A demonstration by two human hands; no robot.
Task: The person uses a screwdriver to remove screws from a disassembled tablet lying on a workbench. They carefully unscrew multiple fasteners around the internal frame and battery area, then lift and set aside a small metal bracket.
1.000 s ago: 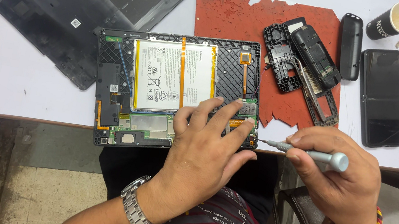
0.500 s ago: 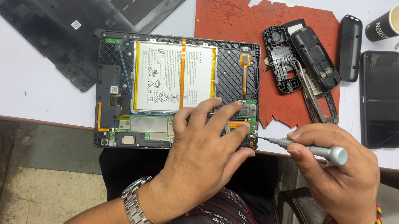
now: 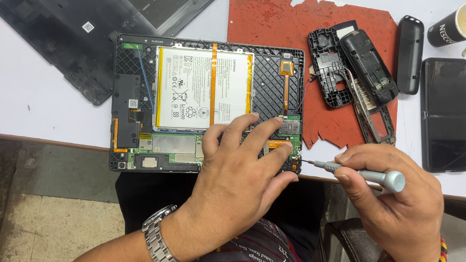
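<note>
Since the earlier frame our right hand (image 3: 395,206) has slid the screwdriver (image 3: 360,173) a little leftward, so its thin tip now sits right at the lower right corner of the opened tablet (image 3: 205,108); our left hand (image 3: 241,176) has barely shifted.

We see the tablet lying face down at the near edge of the white bench (image 3: 4,82), its back removed. Inside, a large pale battery (image 3: 202,89) with orange tape strips fills the middle, black ribbed frame shows on both sides, and green circuit board runs along the near edge.

Our left hand lies flat on the tablet's lower right part, fingers spread and pressing on the board, grip apart. Our right hand holds the grey-handled screwdriver almost level, pointing left, with the grip clamped on the handle between thumb and fingers.

Behind the tablet lie its black back cover (image 3: 109,5) to the left, a red mat (image 3: 299,29) carrying a dismantled small phone (image 3: 355,69), a dark phone (image 3: 445,111) and a paper cup (image 3: 459,23).
</note>
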